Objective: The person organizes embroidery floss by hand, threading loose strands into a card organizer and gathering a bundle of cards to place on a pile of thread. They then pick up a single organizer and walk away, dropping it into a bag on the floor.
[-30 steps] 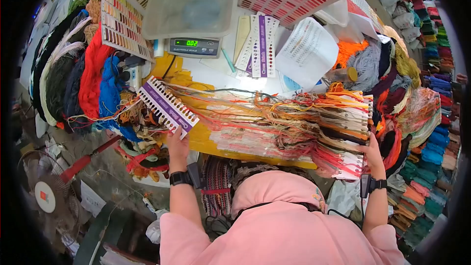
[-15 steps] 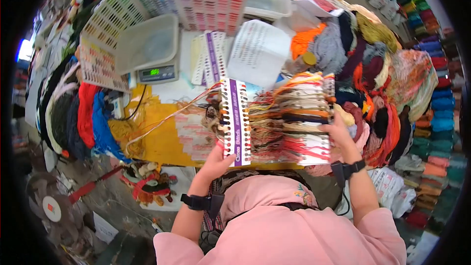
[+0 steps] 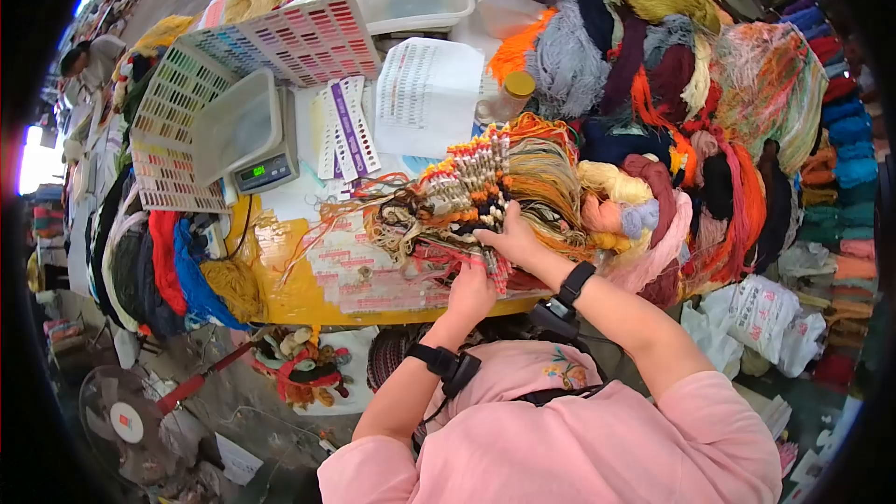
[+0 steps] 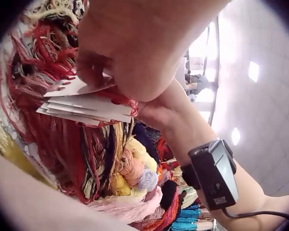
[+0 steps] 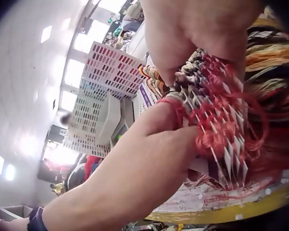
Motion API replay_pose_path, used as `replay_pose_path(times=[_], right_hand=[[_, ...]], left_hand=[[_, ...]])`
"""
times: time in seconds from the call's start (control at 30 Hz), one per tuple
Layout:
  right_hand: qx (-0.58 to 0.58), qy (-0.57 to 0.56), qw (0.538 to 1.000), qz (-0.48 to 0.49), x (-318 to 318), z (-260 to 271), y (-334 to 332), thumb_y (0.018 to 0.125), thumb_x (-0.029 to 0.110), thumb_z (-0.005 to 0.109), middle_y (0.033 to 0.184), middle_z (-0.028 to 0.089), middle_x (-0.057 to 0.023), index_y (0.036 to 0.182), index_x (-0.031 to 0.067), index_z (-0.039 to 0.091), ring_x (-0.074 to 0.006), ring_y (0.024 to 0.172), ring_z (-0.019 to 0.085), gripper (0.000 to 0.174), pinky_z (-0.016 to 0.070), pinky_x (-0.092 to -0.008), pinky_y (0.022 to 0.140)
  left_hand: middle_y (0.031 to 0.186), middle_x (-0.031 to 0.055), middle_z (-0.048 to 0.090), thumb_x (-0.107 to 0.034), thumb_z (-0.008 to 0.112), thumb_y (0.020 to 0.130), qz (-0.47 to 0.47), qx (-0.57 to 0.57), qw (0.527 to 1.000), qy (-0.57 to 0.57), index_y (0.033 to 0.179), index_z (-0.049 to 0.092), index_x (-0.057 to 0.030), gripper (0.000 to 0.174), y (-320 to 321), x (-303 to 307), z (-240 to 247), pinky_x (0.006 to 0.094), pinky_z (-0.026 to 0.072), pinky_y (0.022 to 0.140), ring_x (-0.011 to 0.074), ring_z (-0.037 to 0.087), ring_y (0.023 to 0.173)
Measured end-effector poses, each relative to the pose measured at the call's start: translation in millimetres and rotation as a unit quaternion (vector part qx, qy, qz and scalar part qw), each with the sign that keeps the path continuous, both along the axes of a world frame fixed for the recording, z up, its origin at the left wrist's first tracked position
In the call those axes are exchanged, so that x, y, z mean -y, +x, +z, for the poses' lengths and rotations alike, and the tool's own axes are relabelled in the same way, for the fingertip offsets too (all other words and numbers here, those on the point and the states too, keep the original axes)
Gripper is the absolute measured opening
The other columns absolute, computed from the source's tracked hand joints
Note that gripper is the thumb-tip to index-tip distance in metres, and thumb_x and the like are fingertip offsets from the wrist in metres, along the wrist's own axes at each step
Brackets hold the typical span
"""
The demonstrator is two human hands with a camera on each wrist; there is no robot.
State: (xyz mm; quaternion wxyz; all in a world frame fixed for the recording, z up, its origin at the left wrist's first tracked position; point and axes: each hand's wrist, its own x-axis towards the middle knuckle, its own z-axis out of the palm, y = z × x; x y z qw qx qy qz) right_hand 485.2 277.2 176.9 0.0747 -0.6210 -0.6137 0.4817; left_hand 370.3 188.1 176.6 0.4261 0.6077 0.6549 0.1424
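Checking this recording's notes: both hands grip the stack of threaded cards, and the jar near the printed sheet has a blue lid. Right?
No: the head view shows a gold lid on the jar. The left hand and right hand do grip the threaded cards.

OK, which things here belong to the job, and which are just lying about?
Likely in the job:
- left hand and right hand
- threaded cards, gripped in both
- threads hanging off them

Apparently just lying about:
- digital scale
- printed sheet
- gold-lidded jar
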Motion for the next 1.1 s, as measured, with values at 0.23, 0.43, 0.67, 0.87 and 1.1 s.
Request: replay_pose_path(times=[0.23, 0.43, 0.67, 0.87, 1.1], right_hand=[[0.137, 0.029, 0.988, 0.057, -6.9, 8.9, -19.2, 0.066, 0.031, 0.065, 0.095, 0.053, -0.0274, 0.125, -0.0149, 0.002, -0.0307, 0.075, 0.057, 0.097, 0.0464, -0.0351, 0.057], [0.117, -0.015, 0.991, 0.059, -13.1, 17.1, -21.5, 0.063, 0.029, 0.066, 0.087, 0.055, -0.0257, 0.123, -0.0172, 0.006, -0.0318, 0.074, 0.057, 0.096, 0.0452, -0.0341, 0.059], [0.024, 0.081, 0.995, 0.054, -8.4, -13.6, -9.6, 0.061, 0.033, 0.069, 0.087, 0.055, -0.0260, 0.117, -0.0159, 0.013, -0.0335, 0.079, 0.057, 0.093, 0.0446, -0.0348, 0.065], [0.089, 0.060, 0.992, 0.060, -9.4, -17.0, -7.4, 0.062, 0.029, 0.068, 0.086, 0.055, -0.0264, 0.114, -0.0162, 0.015, -0.0355, 0.078, 0.057, 0.087, 0.0446, -0.0365, 0.064], [0.070, 0.034, 0.997, 0.011, -9.4, -11.6, -9.1, 0.058, 0.027, 0.071, 0.088, 0.053, -0.0262, 0.104, -0.0059, 0.021, -0.0377, 0.081, 0.055, 0.076, 0.0429, -0.0377, 0.068]], left_hand=[[0.096, 0.0259, 0.046, -0.018, 0.056, 0.073, 0.062, 0.238, 0.969, -0.001, 0.108, 0.036, 0.0025, 0.046, -7.3, 11.5, -25.1, 0.0389, 0.0460, 0.067, 0.0353, 0.055, 0.077], [0.102, 0.0182, 0.049, -0.020, 0.053, 0.080, 0.335, 0.251, 0.907, -0.034, 0.105, 0.046, 0.0021, 0.034, -64.2, 18.6, -79.4, 0.0339, 0.0426, 0.072, 0.0265, 0.052, 0.086], [0.110, 0.0184, 0.047, -0.025, 0.047, 0.083, 0.291, 0.238, 0.926, 0.027, 0.112, 0.044, 0.0010, 0.039, -49.3, -29.9, -40.4, 0.0354, 0.0371, 0.083, 0.0296, 0.046, 0.100], [0.093, 0.0122, 0.052, -0.011, 0.051, 0.079, 0.265, 0.083, 0.943, 0.183, 0.090, 0.057, -0.0026, 0.015, -46.1, -62.2, -42.6, 0.0358, 0.0427, 0.071, 0.0295, 0.052, 0.085], [0.093, 0.0070, 0.049, -0.009, 0.060, 0.070, 0.198, 0.019, 0.965, 0.174, 0.083, 0.057, -0.0058, 0.014, -58.6, -101.2, -45.0, 0.0369, 0.0439, 0.066, 0.0261, 0.052, 0.082]])
